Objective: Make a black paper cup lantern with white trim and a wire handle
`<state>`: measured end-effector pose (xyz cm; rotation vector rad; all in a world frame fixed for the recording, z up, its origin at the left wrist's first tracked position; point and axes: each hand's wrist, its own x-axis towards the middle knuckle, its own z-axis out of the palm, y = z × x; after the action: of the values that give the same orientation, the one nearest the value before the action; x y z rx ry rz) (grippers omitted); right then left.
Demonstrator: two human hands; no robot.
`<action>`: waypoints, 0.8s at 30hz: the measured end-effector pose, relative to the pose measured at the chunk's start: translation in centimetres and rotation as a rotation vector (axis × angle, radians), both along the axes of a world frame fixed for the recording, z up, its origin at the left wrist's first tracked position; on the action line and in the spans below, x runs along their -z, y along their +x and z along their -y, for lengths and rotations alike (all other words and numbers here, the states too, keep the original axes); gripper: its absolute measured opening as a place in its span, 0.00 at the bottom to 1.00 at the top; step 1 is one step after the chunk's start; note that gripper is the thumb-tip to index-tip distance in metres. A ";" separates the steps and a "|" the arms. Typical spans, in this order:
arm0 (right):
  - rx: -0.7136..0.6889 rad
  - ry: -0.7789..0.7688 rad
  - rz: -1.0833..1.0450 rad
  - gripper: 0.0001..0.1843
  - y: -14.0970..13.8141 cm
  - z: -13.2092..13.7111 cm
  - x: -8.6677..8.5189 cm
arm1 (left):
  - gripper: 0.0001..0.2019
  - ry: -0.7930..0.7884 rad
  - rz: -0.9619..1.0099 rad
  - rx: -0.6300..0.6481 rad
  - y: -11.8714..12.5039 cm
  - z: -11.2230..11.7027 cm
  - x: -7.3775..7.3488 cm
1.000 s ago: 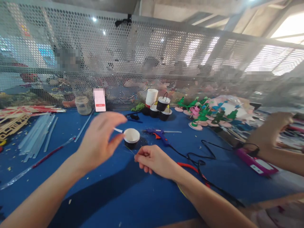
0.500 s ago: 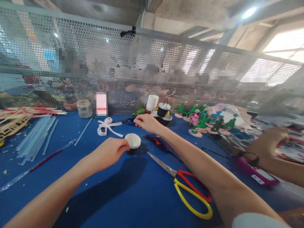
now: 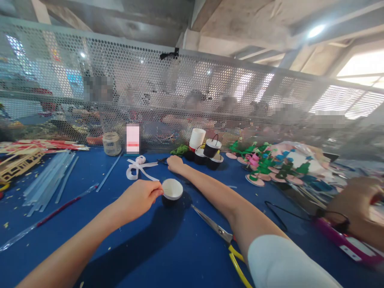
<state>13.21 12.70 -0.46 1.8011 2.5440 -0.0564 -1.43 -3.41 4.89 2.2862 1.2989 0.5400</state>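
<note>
Left hand [image 3: 141, 197]: forearm angled in from near left, fingertips pinched on the rim of the small black cup [image 3: 172, 191], mid blue table [image 3: 144, 252]. Cup's white inside looks empty. Right hand [image 3: 175, 163]: stretched far, curled, grip unclear. Hands apart.

No lettering, number or brand can be read anywhere on the blue worktop [image 3: 168, 248]. A white card [image 3: 133, 139] with a red band leans against the perforated mesh screen [image 3: 210, 92], its face blurred beyond reading. The glass jar [image 3: 111, 143] beside it shows only a pale smear where a label might sit. White patches on the purple device [image 3: 348, 242] at the right edge are too small and soft to make out. The small cup [image 3: 172, 190], pinched at its rim by the left hand [image 3: 139, 197], and the stacked white cups [image 3: 197, 139] show plain surfaces.
</note>
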 end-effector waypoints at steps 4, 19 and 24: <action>0.097 0.107 -0.277 0.15 1.2 -1.0 -1.4 | 0.11 0.049 0.048 -0.021 -0.1 -0.3 0.2; -0.163 -0.058 -1.661 0.07 6.4 15.3 -9.6 | 0.07 0.174 0.487 -0.174 0.8 1.1 -0.7; -0.072 -0.360 -1.853 0.07 6.5 21.8 -7.0 | 0.11 -0.032 0.471 -0.021 2.4 3.2 -0.4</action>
<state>19.72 -9.14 6.54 1.5356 2.5986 -3.0773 1.01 -6.63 5.31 1.9565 1.0842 0.9853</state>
